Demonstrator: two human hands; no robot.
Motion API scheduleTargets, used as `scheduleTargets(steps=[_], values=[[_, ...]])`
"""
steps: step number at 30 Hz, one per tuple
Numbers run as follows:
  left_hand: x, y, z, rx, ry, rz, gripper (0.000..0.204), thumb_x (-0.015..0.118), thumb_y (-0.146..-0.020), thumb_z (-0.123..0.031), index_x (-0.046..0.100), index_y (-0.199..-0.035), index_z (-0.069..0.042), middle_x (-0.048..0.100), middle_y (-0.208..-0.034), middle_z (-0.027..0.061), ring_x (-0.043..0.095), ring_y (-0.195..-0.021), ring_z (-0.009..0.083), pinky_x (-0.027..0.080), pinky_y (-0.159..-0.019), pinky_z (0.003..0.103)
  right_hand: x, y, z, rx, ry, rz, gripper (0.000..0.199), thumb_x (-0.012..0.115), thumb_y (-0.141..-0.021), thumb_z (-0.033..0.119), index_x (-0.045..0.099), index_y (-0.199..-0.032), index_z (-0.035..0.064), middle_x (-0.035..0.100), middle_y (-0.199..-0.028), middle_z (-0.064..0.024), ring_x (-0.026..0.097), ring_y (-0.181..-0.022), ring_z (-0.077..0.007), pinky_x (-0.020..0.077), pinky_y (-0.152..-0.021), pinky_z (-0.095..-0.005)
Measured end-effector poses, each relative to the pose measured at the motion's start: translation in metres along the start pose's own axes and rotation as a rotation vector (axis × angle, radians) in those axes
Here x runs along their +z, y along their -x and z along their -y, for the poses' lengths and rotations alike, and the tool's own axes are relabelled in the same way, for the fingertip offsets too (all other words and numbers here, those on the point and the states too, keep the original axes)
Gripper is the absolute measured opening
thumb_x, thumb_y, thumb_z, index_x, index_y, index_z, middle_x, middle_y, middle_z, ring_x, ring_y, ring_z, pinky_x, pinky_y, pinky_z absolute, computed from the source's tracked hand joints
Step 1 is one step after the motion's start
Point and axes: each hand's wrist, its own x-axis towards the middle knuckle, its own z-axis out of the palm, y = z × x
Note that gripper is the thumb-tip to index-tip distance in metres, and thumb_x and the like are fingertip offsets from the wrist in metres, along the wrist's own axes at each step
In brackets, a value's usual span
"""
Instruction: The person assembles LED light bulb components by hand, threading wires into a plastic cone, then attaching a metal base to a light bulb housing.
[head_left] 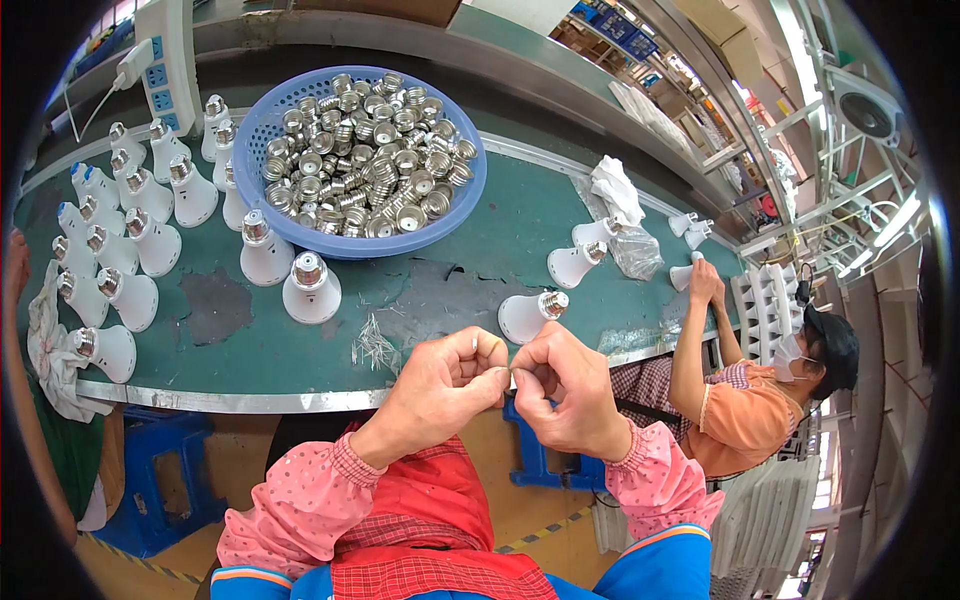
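Pinching closed with left hand (447, 388) and right hand (575, 398), perhaps on something too tiny to tell, front-right of blue basket (352, 246); risking toppling screw-base LED bulb (520, 319) there by stray knuckle.

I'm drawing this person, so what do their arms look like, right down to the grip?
The left grip and right grip are ungloved hands. Dotted pink sleeve covers end in gathered cuffs; further up are orange-trimmed blue sleeves.
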Motion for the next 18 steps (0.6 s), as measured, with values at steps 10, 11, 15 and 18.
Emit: scheduleTargets(steps=[10, 11, 15, 18], values=[[-0.001, 0.001, 0.013, 0.012, -0.005, -0.020, 0.006, 0.062, -0.098, -0.003, 0.059, -0.103, 0.000, 0.060, -0.095, -0.0023, 0.060, -0.086, 0.0061, 0.052, -0.077, 0.025, 0.001, 0.004, -0.004, -0.139, 0.197, -0.009, 0.022, 0.069, -0.073, -0.008, 0.057, -0.088, 0.0028, 0.052, -0.076, -0.0099, 0.058, -0.060, -0.0256, 0.0464, -0.052, -0.0369], [-0.001, 0.001, 0.014, 0.008, 0.024, -0.017, 0.006, 0.063, -0.098, -0.004, 0.059, -0.103, -0.001, 0.060, -0.095, -0.0021, 0.060, -0.085, 0.0065, 0.051, -0.076, 0.025, 0.002, 0.005, -0.004, -0.086, 0.140, -0.011, 0.019, 0.070, -0.076, -0.007, 0.058, -0.088, 0.0025, 0.053, -0.076, -0.0090, 0.058, -0.060, -0.0225, 0.0458, -0.051, -0.0352], [-0.001, 0.000, 0.011, -0.035, 0.081, -0.022, 0.009, 0.063, -0.101, -0.011, 0.061, -0.103, -0.003, 0.062, -0.094, -0.0009, 0.062, -0.084, 0.0078, 0.050, -0.075, 0.025, -0.002, 0.010, 0.001, 0.228, -0.148, -0.028, 0.007, 0.069, -0.088, -0.005, 0.065, -0.091, 0.0003, 0.058, -0.081, -0.0022, 0.054, -0.064, -0.0061, 0.0411, -0.052, -0.0247], [0.000, -0.003, 0.015, -0.014, 0.171, 0.002, 0.011, 0.063, -0.102, -0.013, 0.061, -0.103, -0.003, 0.063, -0.092, 0.0000, 0.062, -0.084, 0.0083, 0.049, -0.074, 0.025, 0.005, 0.017, -0.013, 0.199, -0.257, -0.121, 0.008, 0.069, -0.088, -0.006, 0.065, -0.091, -0.0001, 0.059, -0.082, -0.0025, 0.054, -0.064, -0.0060, 0.0407, -0.052, -0.0238]])
